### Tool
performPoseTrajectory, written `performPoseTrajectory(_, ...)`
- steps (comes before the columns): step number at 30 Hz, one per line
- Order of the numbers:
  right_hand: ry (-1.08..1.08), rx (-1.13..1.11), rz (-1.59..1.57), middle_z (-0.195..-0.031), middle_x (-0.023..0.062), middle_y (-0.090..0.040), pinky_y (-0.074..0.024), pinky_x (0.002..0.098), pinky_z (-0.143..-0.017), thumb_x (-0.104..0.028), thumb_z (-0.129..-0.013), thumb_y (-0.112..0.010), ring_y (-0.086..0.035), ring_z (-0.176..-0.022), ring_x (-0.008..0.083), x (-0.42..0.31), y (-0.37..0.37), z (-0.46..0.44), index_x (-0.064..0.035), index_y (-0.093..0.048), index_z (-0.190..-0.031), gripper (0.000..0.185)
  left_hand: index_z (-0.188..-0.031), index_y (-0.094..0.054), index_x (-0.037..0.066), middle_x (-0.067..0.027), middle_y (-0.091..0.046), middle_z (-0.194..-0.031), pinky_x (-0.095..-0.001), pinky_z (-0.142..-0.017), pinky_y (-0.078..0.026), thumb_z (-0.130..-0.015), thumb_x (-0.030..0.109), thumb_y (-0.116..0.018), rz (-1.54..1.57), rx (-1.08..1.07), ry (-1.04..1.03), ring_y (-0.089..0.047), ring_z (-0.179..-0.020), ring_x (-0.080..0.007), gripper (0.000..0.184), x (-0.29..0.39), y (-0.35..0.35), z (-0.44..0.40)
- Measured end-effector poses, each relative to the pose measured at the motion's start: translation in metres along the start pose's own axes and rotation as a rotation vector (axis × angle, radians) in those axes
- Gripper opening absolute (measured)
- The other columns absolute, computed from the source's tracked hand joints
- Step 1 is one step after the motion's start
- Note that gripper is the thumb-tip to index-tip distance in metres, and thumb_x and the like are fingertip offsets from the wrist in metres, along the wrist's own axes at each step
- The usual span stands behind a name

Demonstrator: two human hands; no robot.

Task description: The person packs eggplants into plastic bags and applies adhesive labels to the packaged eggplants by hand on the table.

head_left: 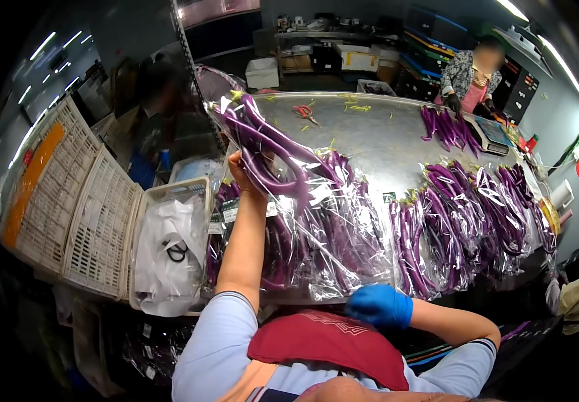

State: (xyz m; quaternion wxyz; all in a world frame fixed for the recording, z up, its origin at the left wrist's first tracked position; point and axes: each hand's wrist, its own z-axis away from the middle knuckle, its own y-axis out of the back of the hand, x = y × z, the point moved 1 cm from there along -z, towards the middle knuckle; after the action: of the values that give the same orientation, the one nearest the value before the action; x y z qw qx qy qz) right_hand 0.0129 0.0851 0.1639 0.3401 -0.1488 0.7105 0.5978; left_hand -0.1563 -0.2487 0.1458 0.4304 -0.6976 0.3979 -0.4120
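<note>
My left hand (241,173) is raised over the left part of the table. It grips a clear plastic bag of long purple eggplants (272,144) from below, and the bag is tilted with its green stem ends up and to the left. My right hand (380,306), in a blue glove, is near the table's front edge, by my red apron (329,342). Its fingers look curled in, and whatever they may hold is hidden. Between my arms lie several bagged eggplants (343,234), side by side on the metal table (363,130).
More bagged eggplants (453,221) cover the table's right side. Red-handled cutters (306,114) lie farther back. A white crate (169,251) with plastic and black scissors (176,251) stands left. Across the table, a person (473,77) in dark gloves handles loose eggplants (449,127) beside a scale (490,136).
</note>
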Motion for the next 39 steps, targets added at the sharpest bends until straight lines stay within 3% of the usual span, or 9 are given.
performPoseTrajectory(3,-0.534,0.327,-0.786,-0.079,0.0087,-0.062,-0.0452,0.0267,-0.061,-0.019,-0.082,-0.055,-0.057,-0.066,0.0150,0.070,-0.025,0.015,0.0003,-0.059,-0.083,0.020,-0.090,-0.057,0.000,-0.0103,-0.059,-0.081,-0.0337,-0.073,-0.045,-0.068,0.032,-0.050,0.117,-0.202,-0.052,-0.055,-0.072,-0.0227,0.040,0.000,-0.035,-0.008)
performPoseTrajectory(8,-0.205,0.719,-1.912,-0.121,0.0170,-0.044,-0.0501,0.0392,-0.068,-0.040,-0.080,-0.051,-0.056,-0.092,0.0309,0.040,0.035,-0.005,-0.0061,-0.038,-0.122,0.055,-0.101,-0.056,0.000,-0.0130,-0.060,-0.090,-0.0384,-0.081,-0.042,-0.071,0.038,-0.045,0.006,-0.567,-0.007,-0.057,-0.080,-0.0247,0.050,-0.002,-0.040,-0.003)
performPoseTrajectory(12,0.154,0.624,-1.879,-0.121,0.0159,-0.044,-0.0496,0.0423,-0.074,-0.040,-0.082,-0.049,-0.054,-0.098,0.0306,0.053,0.037,0.007,-0.0080,-0.027,-0.130,0.062,-0.107,-0.052,0.001,-0.0138,-0.059,-0.097,-0.0392,-0.081,-0.046,-0.068,0.030,-0.042,-0.285,-0.004,0.009,-0.058,-0.088,-0.0271,0.050,-0.009,-0.032,0.052)
performPoseTrajectory(15,-0.138,0.776,-1.649,-0.096,0.0096,-0.058,-0.0497,0.0355,-0.071,-0.018,-0.085,-0.048,-0.059,-0.085,0.0173,0.067,0.021,0.019,-0.0024,-0.040,-0.120,0.039,-0.090,-0.059,-0.002,-0.0152,-0.061,-0.089,-0.0358,-0.083,-0.045,-0.059,0.019,-0.047,-0.060,0.190,0.238,-0.058,-0.084,-0.0288,0.040,-0.020,0.022,0.059)
performPoseTrajectory(16,-0.106,0.478,-1.326,-0.093,0.0100,-0.059,-0.0487,0.0329,-0.071,-0.014,-0.081,-0.052,-0.058,-0.085,0.0172,0.080,0.020,0.020,-0.0003,-0.044,-0.114,0.036,-0.082,-0.060,-0.001,-0.0134,-0.062,-0.084,-0.0351,-0.079,-0.046,-0.058,0.015,-0.046,-0.051,0.288,0.241,-0.059,-0.079,-0.0276,0.032,-0.025,0.030,0.058)
performPoseTrajectory(22,-0.541,0.380,-1.632,-0.095,0.0124,-0.059,-0.0458,0.0320,-0.076,-0.010,-0.074,-0.057,-0.058,-0.089,0.0204,0.121,-0.015,0.085,0.0035,-0.052,-0.105,0.034,-0.062,-0.051,0.003,-0.0073,-0.056,-0.066,-0.0342,-0.067,-0.050,-0.061,0.001,-0.044,-0.400,0.575,0.499,-0.055,-0.060,-0.0221,0.007,-0.019,0.058,0.058)
performPoseTrajectory(29,-0.937,-0.585,-0.575,-0.090,-0.0002,-0.059,-0.0454,0.0288,-0.066,-0.034,-0.078,-0.059,-0.053,-0.080,0.0106,0.166,-0.014,0.152,-0.0118,-0.057,-0.106,0.035,-0.117,-0.040,0.010,-0.0050,-0.052,-0.097,-0.0362,-0.072,-0.045,-0.073,0.002,-0.040,-0.988,0.411,0.494,-0.053,-0.084,-0.0181,0.044,0.002,0.012,0.070)
performPoseTrajectory(34,-1.035,-0.063,-0.900,-0.088,0.0083,-0.063,-0.0455,0.0255,-0.073,-0.028,-0.085,-0.052,-0.059,-0.082,0.0157,0.120,0.070,0.145,-0.0019,-0.061,-0.092,0.029,-0.127,-0.034,0.005,-0.0106,-0.038,-0.127,-0.0327,-0.086,-0.038,-0.075,0.005,-0.044,-1.451,0.169,0.282,-0.039,-0.113,-0.0206,0.053,0.014,0.013,0.088)
performPoseTrajectory(39,-1.065,-0.098,-1.146,-0.090,0.0122,-0.063,-0.0474,0.0296,-0.066,-0.045,-0.087,-0.040,-0.061,-0.079,0.0191,0.083,0.076,0.149,-0.0015,-0.061,-0.091,0.048,-0.116,-0.047,0.001,-0.0084,-0.053,-0.111,-0.0238,-0.082,-0.038,-0.077,-0.001,-0.044,-1.532,-0.078,0.158,-0.051,-0.096,-0.0148,0.039,0.001,-0.034,0.111)
